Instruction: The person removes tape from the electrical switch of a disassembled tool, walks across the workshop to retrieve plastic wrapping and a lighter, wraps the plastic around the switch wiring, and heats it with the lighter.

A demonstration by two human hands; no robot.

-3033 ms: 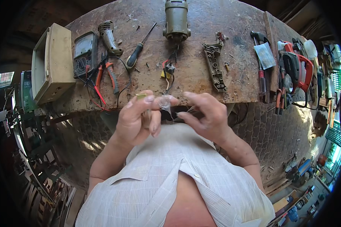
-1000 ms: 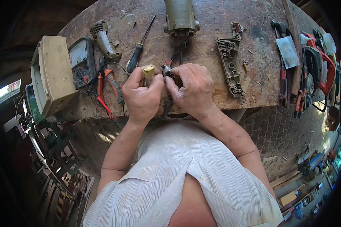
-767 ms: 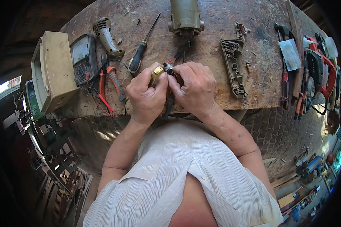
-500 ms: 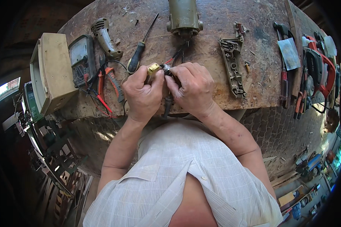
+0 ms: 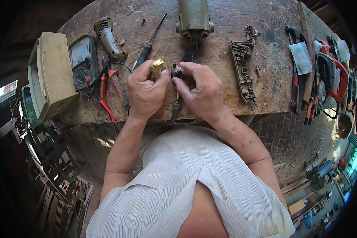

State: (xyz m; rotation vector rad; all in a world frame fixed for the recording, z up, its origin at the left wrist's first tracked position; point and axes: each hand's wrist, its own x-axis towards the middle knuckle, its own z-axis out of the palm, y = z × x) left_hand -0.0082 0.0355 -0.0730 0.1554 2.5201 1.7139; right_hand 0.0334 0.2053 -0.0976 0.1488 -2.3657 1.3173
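Note:
Closed around a small yellow, brass-like block (image 5: 157,65), my left hand (image 5: 147,89) has the block's end sticking up past the thumb and forefinger. My right hand (image 5: 204,88) pinches a small dark part with silvery bits (image 5: 176,70), which looks like a switch; the fingers cover some of it. A narrow gap separates the two pieces. Dark wires and a red one run behind the right fingers towards the olive motor housing (image 5: 193,20). Below the hands, a black cord sleeve (image 5: 174,112) lies at the bench edge.
Left on the worn bench (image 5: 154,111) are a screwdriver (image 5: 144,53), pliers (image 5: 118,85), a multimeter (image 5: 84,63), a tool handle shell (image 5: 109,39) and a beige box (image 5: 55,75). Rightward lie an opened handle half (image 5: 244,67), a hammer (image 5: 294,33) and a red power tool (image 5: 337,75).
My hands have drawn slightly apart. The left has shifted left with the yellow block, and a gap now shows between it and the dark part in my right.

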